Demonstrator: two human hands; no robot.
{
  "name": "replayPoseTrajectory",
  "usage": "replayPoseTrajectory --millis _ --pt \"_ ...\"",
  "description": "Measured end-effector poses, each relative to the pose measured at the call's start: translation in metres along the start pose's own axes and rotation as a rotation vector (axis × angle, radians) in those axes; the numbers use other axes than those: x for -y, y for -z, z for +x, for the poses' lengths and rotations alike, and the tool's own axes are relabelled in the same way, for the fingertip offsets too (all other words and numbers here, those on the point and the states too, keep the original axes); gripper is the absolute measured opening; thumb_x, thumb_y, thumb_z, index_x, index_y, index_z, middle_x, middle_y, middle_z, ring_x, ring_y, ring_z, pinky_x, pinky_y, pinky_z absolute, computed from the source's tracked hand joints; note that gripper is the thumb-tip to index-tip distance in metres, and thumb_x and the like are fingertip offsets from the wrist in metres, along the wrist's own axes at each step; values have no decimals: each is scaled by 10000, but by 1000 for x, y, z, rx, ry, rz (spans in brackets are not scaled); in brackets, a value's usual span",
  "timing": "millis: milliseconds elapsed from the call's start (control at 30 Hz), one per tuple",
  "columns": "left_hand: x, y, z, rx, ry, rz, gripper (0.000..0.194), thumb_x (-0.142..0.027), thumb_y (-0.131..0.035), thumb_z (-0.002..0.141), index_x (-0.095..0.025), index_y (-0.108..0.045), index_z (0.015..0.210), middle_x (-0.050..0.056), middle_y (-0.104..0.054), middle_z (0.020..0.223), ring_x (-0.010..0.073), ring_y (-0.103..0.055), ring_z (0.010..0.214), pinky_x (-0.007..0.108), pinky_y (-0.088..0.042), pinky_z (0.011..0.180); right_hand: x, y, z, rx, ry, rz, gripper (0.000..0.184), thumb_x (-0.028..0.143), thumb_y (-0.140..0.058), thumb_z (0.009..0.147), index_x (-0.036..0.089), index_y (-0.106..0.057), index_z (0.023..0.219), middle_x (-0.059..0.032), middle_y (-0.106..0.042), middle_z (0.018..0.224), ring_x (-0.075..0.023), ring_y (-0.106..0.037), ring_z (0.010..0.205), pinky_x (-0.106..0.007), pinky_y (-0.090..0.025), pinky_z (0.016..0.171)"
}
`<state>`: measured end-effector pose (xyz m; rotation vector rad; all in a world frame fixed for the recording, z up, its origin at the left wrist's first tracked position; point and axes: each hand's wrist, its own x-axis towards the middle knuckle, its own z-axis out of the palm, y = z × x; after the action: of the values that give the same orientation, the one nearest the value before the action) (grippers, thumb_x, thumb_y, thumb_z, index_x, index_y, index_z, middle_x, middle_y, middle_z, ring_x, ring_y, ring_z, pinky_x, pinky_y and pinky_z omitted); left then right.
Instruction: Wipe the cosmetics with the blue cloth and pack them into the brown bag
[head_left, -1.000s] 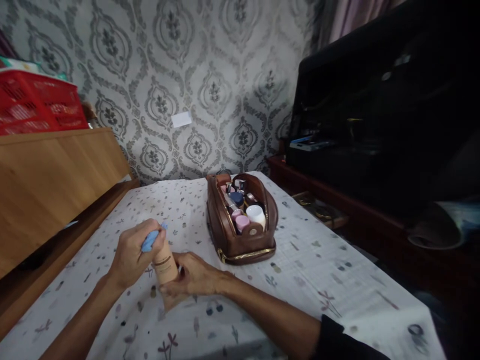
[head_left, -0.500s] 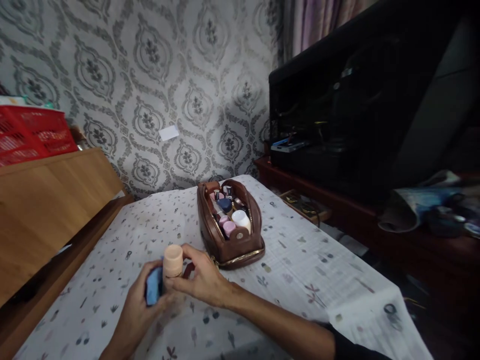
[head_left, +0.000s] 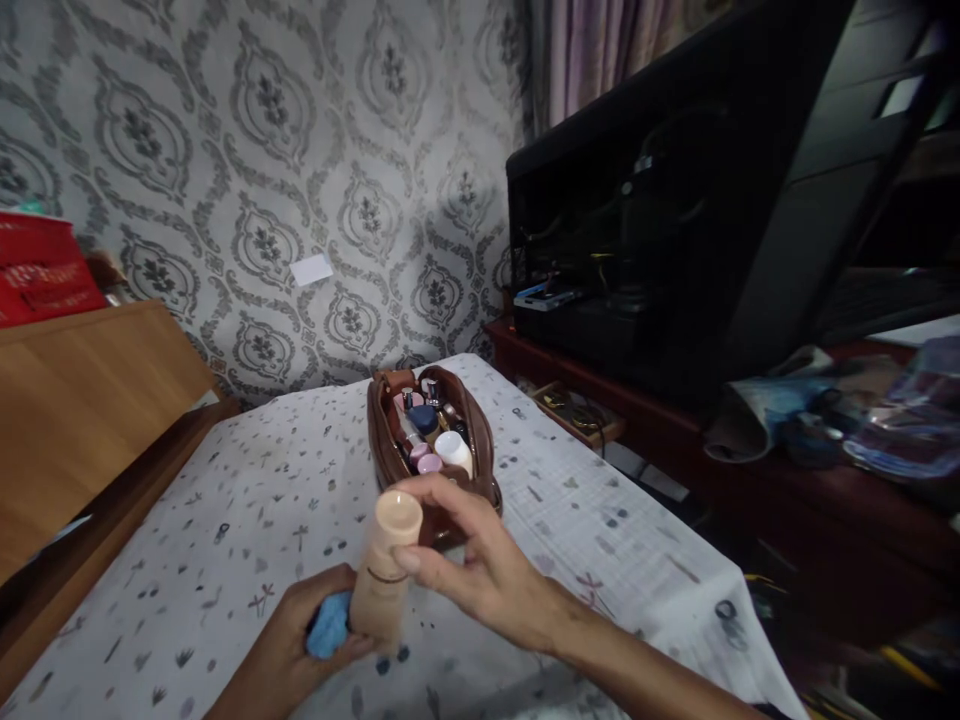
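Observation:
A beige bottle (head_left: pixel 381 600) with a pale peach cap is held between the thumb and fingers of my right hand (head_left: pixel 499 575), which pinch it near the top. It tilts slightly over the bed and its lower part is smeared by motion. A crumpled blue cloth (head_left: pixel 328 626) is in my closed left hand (head_left: pixel 289 640), against the bottle's lower side; whether those fingers also grip the bottle I cannot tell. Just beyond my hands stands an unzipped brown toiletry bag (head_left: pixel 379 440), filled with cosmetic bottles and jars, among them a white-capped one (head_left: pixel 453 450). My right hand partly hides its front.
A white patterned sheet (head_left: pixel 300 480) lies under the bag. On the left are a wooden panel (head_left: pixel 97 400) and a red basket (head_left: pixel 45 270). At right stand a dark glass tank (head_left: pixel 637 260) and a small open drawer (head_left: pixel 585 415).
The bottle has come up and right, and more of its body shows below the cap. Both hands sit closer to the bag in view, and the camera has turned slightly right.

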<state>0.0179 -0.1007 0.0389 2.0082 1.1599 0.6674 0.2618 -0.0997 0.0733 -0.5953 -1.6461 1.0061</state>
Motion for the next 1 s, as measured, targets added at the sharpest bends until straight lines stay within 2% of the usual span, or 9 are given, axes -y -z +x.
replayPoseTrajectory --millis 100,200,300,400,533,667,767,867,1000 --pt "-18 -16 9 18 33 -130 373 -556 -677 802 -198 -721 896 40 -688 792 198 -610 727 267 -531 682 -2 11 -11 34 -69 26 361 412 -662 886 213 -613 1183 -48 -680 1005 -201 -631 913 -333 -523 788" --pt "-38 -36 21 20 76 -320 446 -611 -677 784 -204 -718 963 54 -691 845 220 -625 788 284 -544 708 -6 21 -19 50 -194 44 368 461 -680 870 232 -652 1157 -64 -701 1020 -240 -652 944 -388 -546 812" --pt "-56 -49 35 -52 37 -400 420 -608 -649 810 -199 -700 893 36 -649 773 192 -598 730 264 -524 675 -1 39 -11 -40 -274 140 398 518 -706 835 236 -684 1114 -78 -717 1016 -254 -677 934 -392 -570 787" --pt "-61 -46 46 -155 -20 -325 336 -533 -629 851 -202 -692 844 22 -632 740 166 -574 683 239 -490 635 11 66 15 -161 -281 106 385 539 -714 820 215 -700 1029 -81 -723 939 -234 -691 831 -356 -573 715" --pt "-44 -29 52 -249 -15 -258 302 -490 -591 887 -206 -689 858 23 -648 759 157 -572 661 235 -471 610 13 97 61 -163 -365 -29 397 560 -714 798 182 -697 917 -67 -694 784 -192 -641 633 -294 -507 533" --pt "-15 -15 58 -324 0 -220 303 -480 -588 892 -196 -678 833 25 -646 767 159 -582 685 240 -471 644 -15 111 106 -178 -476 -132 391 558 -739 769 171 -690 795 -67 -666 694 -188 -606 569 -292 -462 479" --pt "8 -13 64 -343 30 -237 324 -497 -588 894 -189 -673 841 22 -633 755 153 -569 669 239 -455 626 -43 115 138 -141 -457 -262 382 542 -757 756 177 -670 680 -59 -639 629 -173 -580 535 -277 -427 452" --pt "26 -15 69 -322 46 -269 334 -505 -581 904 -186 -660 842 28 -636 777 156 -567 680 247 -454 639 -63 118 163 -29 -445 -404 384 537 -725 773 189 -659 628 -47 -628 571 -165 -571 506 -266 -418 439" --pt "42 -16 72 -291 61 -281 335 -506 -576 910 -189 -652 836 36 -649 798 164 -576 708 247 -456 647 -70 117 182 50 -371 -828 337 449 -678 793 198 -620 576 -14 -557 499 -145 -530 475 -255 -377 441"
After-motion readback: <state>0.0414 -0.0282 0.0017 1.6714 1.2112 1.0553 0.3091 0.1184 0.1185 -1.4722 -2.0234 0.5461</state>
